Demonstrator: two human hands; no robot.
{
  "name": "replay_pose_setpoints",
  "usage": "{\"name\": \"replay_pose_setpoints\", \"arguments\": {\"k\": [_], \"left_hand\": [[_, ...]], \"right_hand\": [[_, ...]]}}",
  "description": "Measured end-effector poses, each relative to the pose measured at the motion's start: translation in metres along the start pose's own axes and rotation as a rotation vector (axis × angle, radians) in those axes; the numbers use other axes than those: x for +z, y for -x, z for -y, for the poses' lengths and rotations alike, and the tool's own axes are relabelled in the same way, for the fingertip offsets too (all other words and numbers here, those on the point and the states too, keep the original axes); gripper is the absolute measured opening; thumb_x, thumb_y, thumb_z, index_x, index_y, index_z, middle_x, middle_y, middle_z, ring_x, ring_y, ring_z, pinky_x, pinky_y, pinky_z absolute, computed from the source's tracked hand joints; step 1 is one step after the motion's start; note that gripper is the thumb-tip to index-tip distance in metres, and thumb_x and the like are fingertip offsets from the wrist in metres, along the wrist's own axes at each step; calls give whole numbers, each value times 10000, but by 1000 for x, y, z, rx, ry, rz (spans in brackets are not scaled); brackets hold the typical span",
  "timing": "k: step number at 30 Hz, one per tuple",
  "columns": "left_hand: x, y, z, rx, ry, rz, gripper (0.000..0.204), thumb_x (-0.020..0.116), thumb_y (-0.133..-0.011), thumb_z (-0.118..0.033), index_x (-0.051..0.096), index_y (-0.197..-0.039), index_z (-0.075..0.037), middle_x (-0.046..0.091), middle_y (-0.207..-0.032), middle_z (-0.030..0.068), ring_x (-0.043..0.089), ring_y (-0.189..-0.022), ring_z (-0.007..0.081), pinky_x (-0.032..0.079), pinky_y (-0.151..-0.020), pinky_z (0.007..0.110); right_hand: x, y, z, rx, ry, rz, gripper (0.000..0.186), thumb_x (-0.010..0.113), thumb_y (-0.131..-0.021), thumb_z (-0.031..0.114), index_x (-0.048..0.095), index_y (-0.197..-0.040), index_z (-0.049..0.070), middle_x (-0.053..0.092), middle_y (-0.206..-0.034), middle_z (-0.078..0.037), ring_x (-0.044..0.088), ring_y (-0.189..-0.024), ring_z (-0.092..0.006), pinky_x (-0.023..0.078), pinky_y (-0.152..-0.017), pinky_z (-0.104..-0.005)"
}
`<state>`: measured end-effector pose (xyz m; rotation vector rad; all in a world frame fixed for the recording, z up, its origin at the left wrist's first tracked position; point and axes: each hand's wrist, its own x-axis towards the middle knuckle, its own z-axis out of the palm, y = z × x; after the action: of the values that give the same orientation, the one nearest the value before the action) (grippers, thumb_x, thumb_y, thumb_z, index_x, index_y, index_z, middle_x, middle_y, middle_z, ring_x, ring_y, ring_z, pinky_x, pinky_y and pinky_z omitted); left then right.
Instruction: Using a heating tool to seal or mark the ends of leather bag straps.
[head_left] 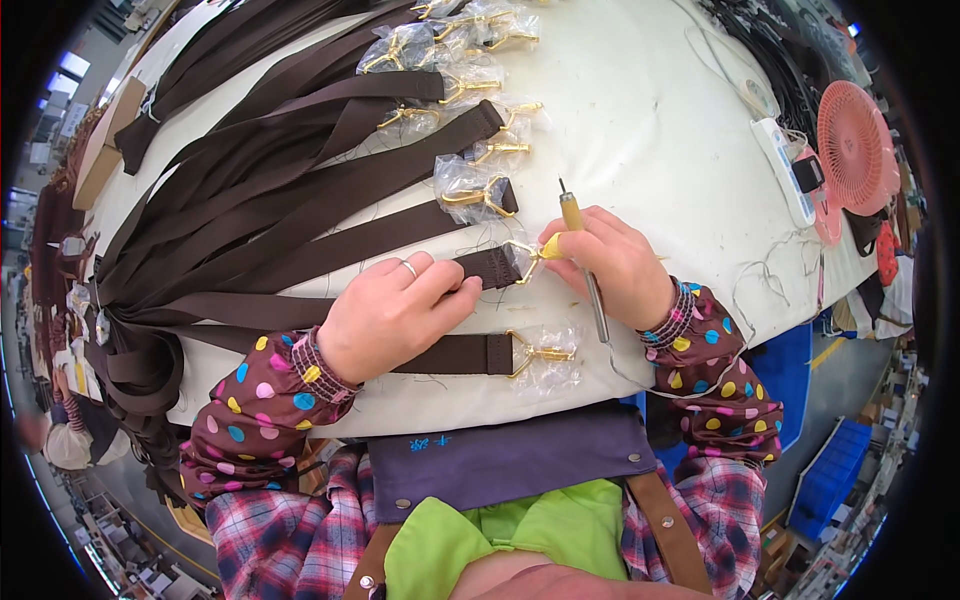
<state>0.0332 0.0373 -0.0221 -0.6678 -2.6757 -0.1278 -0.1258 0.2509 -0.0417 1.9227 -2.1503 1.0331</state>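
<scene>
My left hand (398, 312) is closed on a dark brown webbing strap (490, 266) near its stitched end, and a ring sits on one finger. A gold metal clasp (523, 262) is fixed to that end. My right hand (618, 262), with yellow wrapping on a fingertip, pinches at the clasp. It also keeps a slim corded pen-like tool (597, 308) between its fingers, the dark tip pointing up and away from the strap. Just below my left hand lies another strap (455, 354), its gold clasp (540, 352) in clear plastic.
Several more brown straps (330, 215) fan across the white table (640, 120), bundled at the left, their clasps (470, 190) plastic-wrapped. A white power strip (783, 172) and a pink fan (855, 148) stand at the right. The tool's cord (745, 315) trails there. A blue crate (830, 475) is beyond.
</scene>
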Motion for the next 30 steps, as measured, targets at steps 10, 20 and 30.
{"name": "replay_pose_setpoints", "arguments": {"k": [10,20,30], "left_hand": [[-10,4,-21,-107,-47,201,359,578,-749,-86,609,-1102,-27,507,-930,37,533,-842,155,465,-655,259],[5,13,-15,-463,519,123,211,613,-860,-59,623,-1066,-103,521,-883,85,591,-727,263,504,-645,347],[-6,-4,-13,-541,528,286,233,660,-826,-77,581,-1045,-71,542,-918,104,600,-770,269,497,-668,344]], "right_hand": [[2,-11,15,183,-5,-55,387,766,-709,259,545,-954,56,581,-810,-92,567,-783,-266,474,-671,-364],[13,-6,9,101,151,-64,289,729,-718,44,539,-936,43,561,-780,-95,531,-692,-266,450,-599,-351],[13,6,3,280,-10,-159,268,640,-762,-17,510,-991,33,618,-857,-132,622,-779,-317,507,-661,-381]]}}
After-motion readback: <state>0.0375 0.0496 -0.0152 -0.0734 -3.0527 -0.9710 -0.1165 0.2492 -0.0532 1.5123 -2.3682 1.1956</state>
